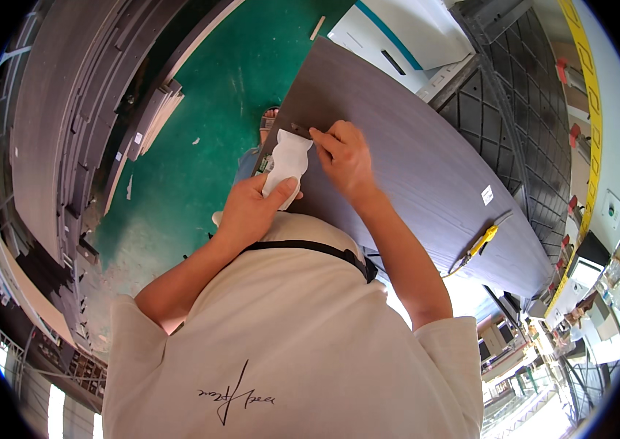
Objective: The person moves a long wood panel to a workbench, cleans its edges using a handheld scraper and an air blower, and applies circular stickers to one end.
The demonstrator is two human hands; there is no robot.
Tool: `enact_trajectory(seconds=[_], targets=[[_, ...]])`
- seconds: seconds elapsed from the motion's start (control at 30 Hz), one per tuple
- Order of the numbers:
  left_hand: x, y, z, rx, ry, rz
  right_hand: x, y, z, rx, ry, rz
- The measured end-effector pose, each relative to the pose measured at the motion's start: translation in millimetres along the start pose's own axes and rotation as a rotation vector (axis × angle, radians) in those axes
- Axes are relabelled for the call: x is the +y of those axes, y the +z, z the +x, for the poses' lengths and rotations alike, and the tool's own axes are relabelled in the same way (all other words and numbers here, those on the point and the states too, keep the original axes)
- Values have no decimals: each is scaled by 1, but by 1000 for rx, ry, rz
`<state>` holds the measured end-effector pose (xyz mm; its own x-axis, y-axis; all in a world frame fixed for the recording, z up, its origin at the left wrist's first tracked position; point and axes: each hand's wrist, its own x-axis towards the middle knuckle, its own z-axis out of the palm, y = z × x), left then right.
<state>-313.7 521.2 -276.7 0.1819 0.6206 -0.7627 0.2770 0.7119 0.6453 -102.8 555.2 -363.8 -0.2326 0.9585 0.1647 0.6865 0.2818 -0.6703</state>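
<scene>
Left hand: the left hand (248,208) is closed around a white cloth (286,167), thumb over its lower end, holding it against the near edge of the panel.
Right hand: the right hand (345,155) rests on the panel with its fingers curled together, the fingertips (317,135) pressed down at a small dark mark just above the cloth; whether they pinch something tiny there cannot be told at this size.
White cloth: soft, crumpled, plain white, folded into a rough upright wad; its top corner touches the right fingertips, its lower part is hidden in the left palm.
Panel: a large dark grey board (412,168) with a fine wood-grain pattern, lying flat in front of the person and running away to the right; the hands work at its near left edge.
Label on panel: a small white square sticker (487,194) sits on the board's surface, well to the right of the hands.
Knife: a yellow-handled utility knife (479,244) lies near the board's lower right edge.
Stacked boards: more grey panels (150,117) are piled on the green floor (215,95) to the left, one bearing a small white tag.
Yellow strip: a long yellow band (588,88) runs along the wall at far right.
</scene>
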Motion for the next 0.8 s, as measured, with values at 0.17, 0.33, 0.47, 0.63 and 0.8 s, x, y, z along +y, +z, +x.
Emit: enact_trajectory(seconds=[0.17, 0.33, 0.47, 0.63, 0.8], targets=[[11, -2, -1, -30, -23, 42, -7, 8, -8, 96, 80, 16], [2, -6, 0, -23, -12, 80, -13, 4, -4, 58, 152, 36], [3, -8, -1, -31, -60, 91, -8, -6, 6, -16, 261, 103], [0, -6, -5, -49, -23, 37, -4, -11, 9, 0, 394, 246], [1, -8, -10, -48, -23, 40, -4, -15, 13, -32, 386, 255]])
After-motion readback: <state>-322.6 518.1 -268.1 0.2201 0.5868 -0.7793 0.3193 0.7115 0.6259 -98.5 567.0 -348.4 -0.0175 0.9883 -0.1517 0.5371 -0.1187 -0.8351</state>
